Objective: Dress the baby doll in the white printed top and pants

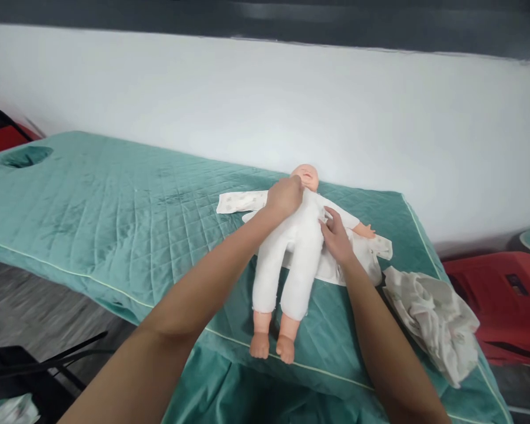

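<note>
A baby doll (299,259) with a white cloth body lies on its back, feet pointing at me. Under it a pale patterned baby shirt (242,202) is spread, one sleeve out to each side. My left hand (286,197) is closed at the doll's upper chest by the shoulder, gripping part of the doll; its fingertips and the doll's arm on that side are hidden. Against the doll's other side my right hand (336,235) is curled below the armpit, thumb and fingers around its flank. The doll's arm on that side stretches out over the shirt.
A green quilted bed (159,200) with a face hole bears everything, its far edge along a white wall (265,106). Crumpled white cloth (437,324) lies at the right edge. Red chairs stand beyond both ends, and a black chair (22,377) is at lower left.
</note>
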A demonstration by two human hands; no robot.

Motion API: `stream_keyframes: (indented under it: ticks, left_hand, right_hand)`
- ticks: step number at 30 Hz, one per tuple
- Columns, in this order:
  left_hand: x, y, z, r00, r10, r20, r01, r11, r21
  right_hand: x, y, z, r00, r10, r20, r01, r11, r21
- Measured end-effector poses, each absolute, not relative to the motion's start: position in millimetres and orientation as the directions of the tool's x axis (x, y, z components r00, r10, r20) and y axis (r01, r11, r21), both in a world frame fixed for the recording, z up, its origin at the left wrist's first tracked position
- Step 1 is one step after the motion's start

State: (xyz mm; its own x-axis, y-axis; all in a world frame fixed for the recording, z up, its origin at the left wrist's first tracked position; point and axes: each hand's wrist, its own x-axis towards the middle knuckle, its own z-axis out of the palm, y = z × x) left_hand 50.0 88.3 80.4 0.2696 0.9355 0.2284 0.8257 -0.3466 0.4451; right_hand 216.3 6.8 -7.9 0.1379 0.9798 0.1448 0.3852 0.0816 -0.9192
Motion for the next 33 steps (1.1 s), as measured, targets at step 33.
stream_keyframes:
  ticks: [33]
  left_hand:
    - [162, 54, 75, 0.851, 0.461, 0.253, 0.484, -0.875, -0.033]
  right_hand:
    - [211, 3, -10, 0.022, 0.966, 0.257, 0.662, 0.179, -0.728]
